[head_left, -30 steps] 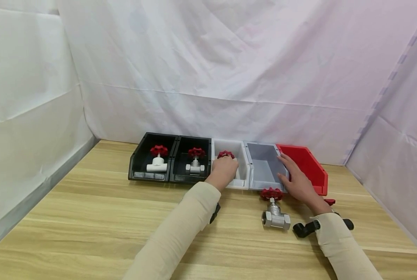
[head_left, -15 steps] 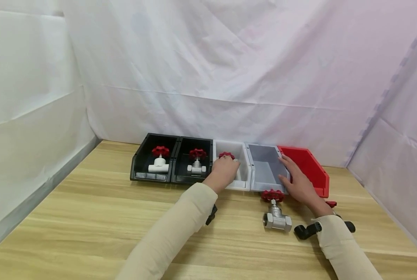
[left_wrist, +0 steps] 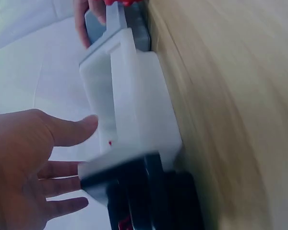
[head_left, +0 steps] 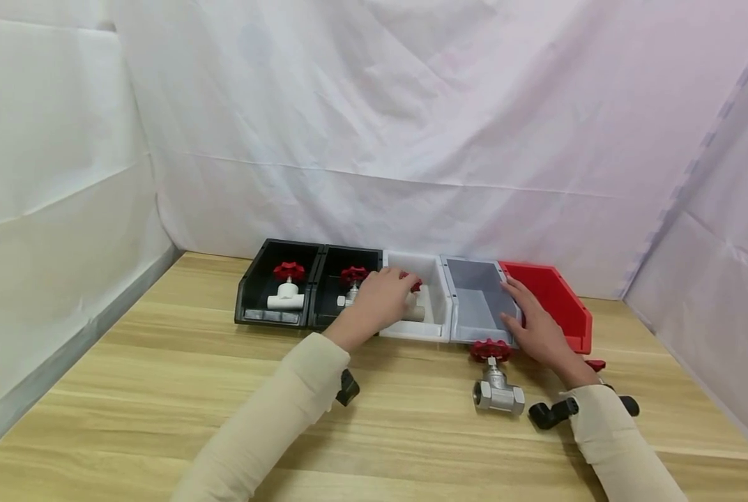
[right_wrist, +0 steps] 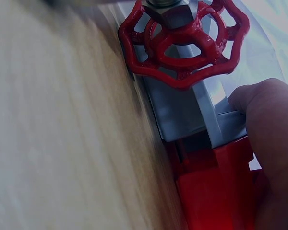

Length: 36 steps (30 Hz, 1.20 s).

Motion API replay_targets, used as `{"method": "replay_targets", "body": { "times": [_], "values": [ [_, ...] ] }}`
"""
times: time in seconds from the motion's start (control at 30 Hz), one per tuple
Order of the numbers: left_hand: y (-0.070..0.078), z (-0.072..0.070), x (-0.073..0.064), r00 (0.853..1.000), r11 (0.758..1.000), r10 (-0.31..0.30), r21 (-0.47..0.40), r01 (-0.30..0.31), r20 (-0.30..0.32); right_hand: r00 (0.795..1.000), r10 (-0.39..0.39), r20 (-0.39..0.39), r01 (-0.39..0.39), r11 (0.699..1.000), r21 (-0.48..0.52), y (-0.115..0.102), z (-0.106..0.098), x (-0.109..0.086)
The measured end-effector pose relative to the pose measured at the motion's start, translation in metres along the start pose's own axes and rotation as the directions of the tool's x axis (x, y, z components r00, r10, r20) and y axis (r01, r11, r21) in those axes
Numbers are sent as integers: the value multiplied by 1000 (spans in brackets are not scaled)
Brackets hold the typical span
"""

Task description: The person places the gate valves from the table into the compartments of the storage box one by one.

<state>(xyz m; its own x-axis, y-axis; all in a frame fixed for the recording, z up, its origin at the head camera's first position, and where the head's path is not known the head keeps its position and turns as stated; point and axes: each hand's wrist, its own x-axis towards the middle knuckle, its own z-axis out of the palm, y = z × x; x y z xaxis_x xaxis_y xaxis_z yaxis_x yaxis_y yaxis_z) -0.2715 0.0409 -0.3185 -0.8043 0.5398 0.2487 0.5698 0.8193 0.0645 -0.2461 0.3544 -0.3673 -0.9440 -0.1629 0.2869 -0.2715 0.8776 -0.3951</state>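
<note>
My left hand (head_left: 378, 300) is over the left side of the white bin (head_left: 445, 307), its fingers spread and its thumb stretched out in the left wrist view. Close by its fingertips, inside that bin, lies a valve with a pale body (head_left: 415, 313) and a red handwheel, partly hidden by the hand. My right hand (head_left: 537, 329) rests at the right rim of the grey bin (head_left: 474, 277), its thumb on the rim in the right wrist view. A metal valve (head_left: 498, 394) with a red handwheel (right_wrist: 182, 60) stands on the table in front of the grey bin.
Two black bins stand at the left of the row, one with a white valve (head_left: 286, 298), the other with a metal valve (head_left: 354, 276). A red bin (head_left: 555, 300) ends the row at right. A red-tipped item (head_left: 595, 364) shows behind my right wrist. White sheeting surrounds the table.
My left hand has let go of the valve in the white bin and drawn back to the left, uncovering part of its body. The right hand stays at the grey bin.
</note>
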Motion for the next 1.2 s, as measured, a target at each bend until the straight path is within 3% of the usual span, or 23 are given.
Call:
{"method": "replay_targets", "body": {
  "times": [0.47,0.83,1.0,1.2],
  "values": [
    [-27,13,-36,998,994,40,-101,-45,-56,1000,-5,6,5,1000,-1,4,0,-1],
    [-36,19,-40,996,982,81,-167,-86,-37,999,-49,8,49,999,11,6,-3,3],
    [-36,24,-40,994,976,92,-193,-100,-51,995,-49,86,51,998,-31,0,-16,1],
    [-35,27,-39,995,967,71,-242,-85,-66,980,-63,189,85,990,-110,-21,-49,-8]
  ]
}}
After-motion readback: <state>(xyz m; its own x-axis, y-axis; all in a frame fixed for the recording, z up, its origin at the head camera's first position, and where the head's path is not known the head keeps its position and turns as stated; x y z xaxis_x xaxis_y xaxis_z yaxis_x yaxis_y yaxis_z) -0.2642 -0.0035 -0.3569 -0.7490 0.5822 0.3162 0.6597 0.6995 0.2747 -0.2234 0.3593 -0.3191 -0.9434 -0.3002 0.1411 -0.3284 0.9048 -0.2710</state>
